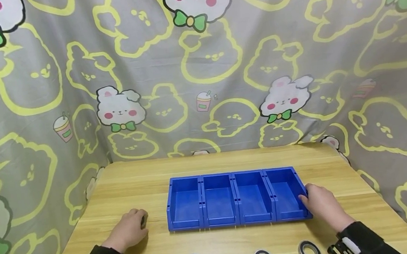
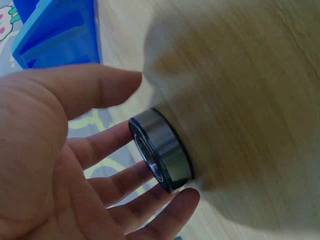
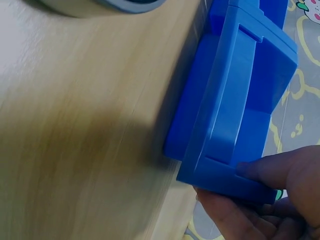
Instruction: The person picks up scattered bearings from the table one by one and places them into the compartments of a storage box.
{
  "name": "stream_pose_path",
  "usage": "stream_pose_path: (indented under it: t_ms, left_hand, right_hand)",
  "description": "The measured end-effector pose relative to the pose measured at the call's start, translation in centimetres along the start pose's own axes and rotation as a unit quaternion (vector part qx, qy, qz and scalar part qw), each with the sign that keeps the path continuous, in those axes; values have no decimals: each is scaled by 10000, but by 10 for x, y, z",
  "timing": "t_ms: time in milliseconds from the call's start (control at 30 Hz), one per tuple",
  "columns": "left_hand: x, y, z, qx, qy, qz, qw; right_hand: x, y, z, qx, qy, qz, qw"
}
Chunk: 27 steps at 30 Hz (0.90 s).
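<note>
Left hand (image 1: 126, 230) spread, fingers against the edge-standing bearing (image 2: 167, 145), left of centre in the head view; thumb clear. Right hand (image 1: 325, 205) pinching the blue bins' (image 1: 220, 222) right-end wall. Bearing probably dense, rigid, slick: take outer rim. Bins likely light, stiff.

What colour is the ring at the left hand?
The ring has a silvery outer band with black edges; the left wrist view shows it best.
</note>
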<state>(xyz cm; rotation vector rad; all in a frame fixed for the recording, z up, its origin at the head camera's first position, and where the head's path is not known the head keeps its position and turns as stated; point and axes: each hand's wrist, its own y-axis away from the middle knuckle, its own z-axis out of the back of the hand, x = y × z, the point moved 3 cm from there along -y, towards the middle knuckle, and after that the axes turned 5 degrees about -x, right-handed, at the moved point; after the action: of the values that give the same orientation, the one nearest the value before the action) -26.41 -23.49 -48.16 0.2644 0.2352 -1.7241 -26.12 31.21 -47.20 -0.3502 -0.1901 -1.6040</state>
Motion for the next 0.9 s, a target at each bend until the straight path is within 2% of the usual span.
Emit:
stream_pose_path:
  t_ms: [133, 500, 733, 900]
  left_hand:
    - [4, -2, -4, -68, 31, -9, 10000]
    - [13, -5, -9, -263, -76, -355, 9990]
    - [11, -2, -3, -196, -92, -489, 9986]
    - [9, -4, -5, -89, -129, -505, 9986]
  right_hand:
    - [0, -1, 1, -26, 79, 92, 9999]
    - [3, -2, 1, -25, 237, 228, 9995]
    - [4, -4, 0, 158, 167, 121, 9997]
    - [3, -4, 0, 225, 124, 99, 9996]
